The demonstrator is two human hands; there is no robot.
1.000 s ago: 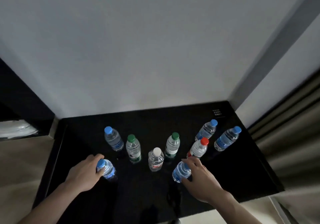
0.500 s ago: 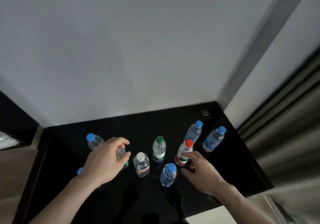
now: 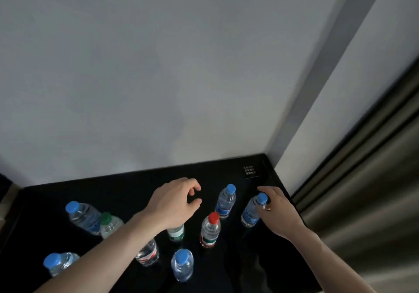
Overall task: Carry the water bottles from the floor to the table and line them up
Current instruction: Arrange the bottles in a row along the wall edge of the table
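Observation:
Several clear water bottles stand upright on the black table (image 3: 127, 190). My right hand (image 3: 277, 211) is closed around the neck of the far-right blue-capped bottle (image 3: 252, 211). My left hand (image 3: 175, 202) hovers open above the table's middle, fingers curled, holding nothing. It covers the top of a green-labelled bottle (image 3: 175, 233). Between my hands stand a blue-capped bottle (image 3: 225, 202) and a red-capped bottle (image 3: 209, 230). Left of my forearm are a blue-capped bottle (image 3: 84, 216) and a green-capped bottle (image 3: 110, 223). Near the front edge are two more blue-capped bottles (image 3: 182, 264) (image 3: 60, 263) and a red-labelled bottle (image 3: 147, 253), partly hidden by my arm.
A grey wall (image 3: 158, 77) rises right behind the table. A small white-printed label (image 3: 249, 170) lies at the table's back right corner. Brown-grey curtains (image 3: 374, 190) hang close to the right edge.
My left hand has moved right, from the left bottles to above the table's middle. My right hand has left the red-capped bottle's side and gripped the far-right blue-capped bottle. The view has shifted right.

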